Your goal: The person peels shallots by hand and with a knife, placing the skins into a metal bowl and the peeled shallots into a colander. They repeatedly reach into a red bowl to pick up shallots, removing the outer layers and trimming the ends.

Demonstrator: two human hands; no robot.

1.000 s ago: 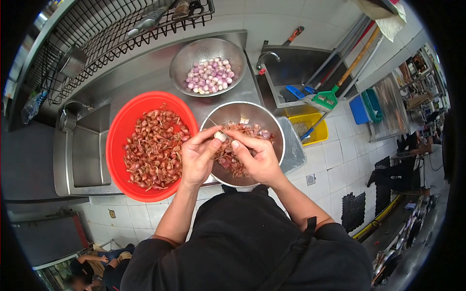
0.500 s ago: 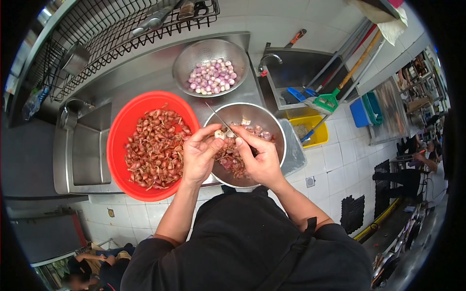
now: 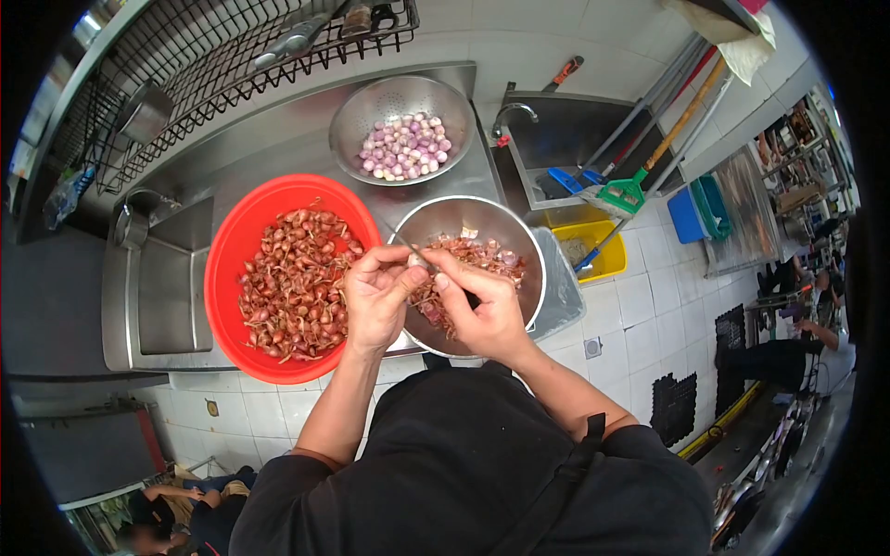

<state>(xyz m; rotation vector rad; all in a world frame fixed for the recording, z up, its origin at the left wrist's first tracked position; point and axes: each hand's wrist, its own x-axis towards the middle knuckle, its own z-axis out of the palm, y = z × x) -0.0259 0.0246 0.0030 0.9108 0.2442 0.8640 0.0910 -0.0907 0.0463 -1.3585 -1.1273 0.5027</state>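
My left hand (image 3: pixel 378 292) pinches a shallot (image 3: pixel 417 263) between thumb and fingers, partly hidden by the fingertips. In my right hand (image 3: pixel 484 301) is a small knife (image 3: pixel 405 243), its thin blade lying across the shallot and pointing up and left. Both hands are close together over the left part of a steel bowl (image 3: pixel 536 278) that holds shallot skins (image 3: pixel 473 248). To the left, a red basin (image 3: pixel 219 278) contains many unpeeled shallots (image 3: pixel 297 278). Peeled pale-purple shallots (image 3: pixel 406 148) lie in a steel colander (image 3: pixel 357 104) behind the bowl.
A steel sink (image 3: pixel 171 306) is at the left and another sink (image 3: pixel 575 130) at the back right. A wire rack (image 3: pixel 222 79) hangs above the counter. Brooms and a green dustpan (image 3: pixel 621 196) stand beside a yellow bucket (image 3: pixel 607 246). Other people are at the far right and lower left.
The knife has shifted slightly left and tilted across the shallot. My right hand has moved a little left, nearer my left hand. The bowls and basin have stayed in place.
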